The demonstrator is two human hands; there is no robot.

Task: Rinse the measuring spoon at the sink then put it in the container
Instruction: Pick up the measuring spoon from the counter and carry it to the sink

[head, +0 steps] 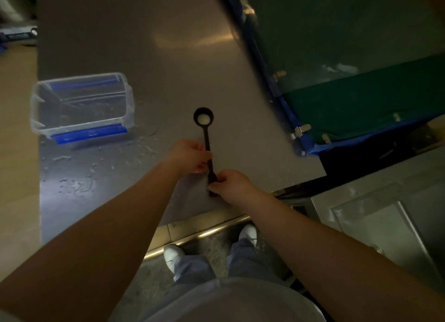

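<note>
- Measuring spoon [206, 138]: black, long-handled, held in both hands above the grey steel counter [144, 56]. Its long axis runs almost straight away from the person, bowl at the far end, handle tip at the near end.
- Left hand [190, 156] is closed around the middle of the handle, fingers curled against it from the left side. The round bowl lies beyond this grip, clear of the fingers, and holds something pale, perhaps powder or water; which one is not clear.
- Right hand [228, 184] is pinched shut on the near end of the handle, just behind the left hand's grip. The two grips sit close together along the same shaft.
- Clear plastic container [81, 105] with blue clips stands well to the left of both grips and a little farther away, open-topped; the left hand is the nearer one to it. Water droplets [77, 184] spot the counter between it and the near edge.
- No tap or basin can be made out for certain. A green-lined, blue-edged tub [361, 105] lies to the right of the grips, closer to the right hand.
- Judging by the pale contents, rinsing looks not yet done, so the spoon likely has to travel bowl-first to the water before swinging left to the container.
</note>
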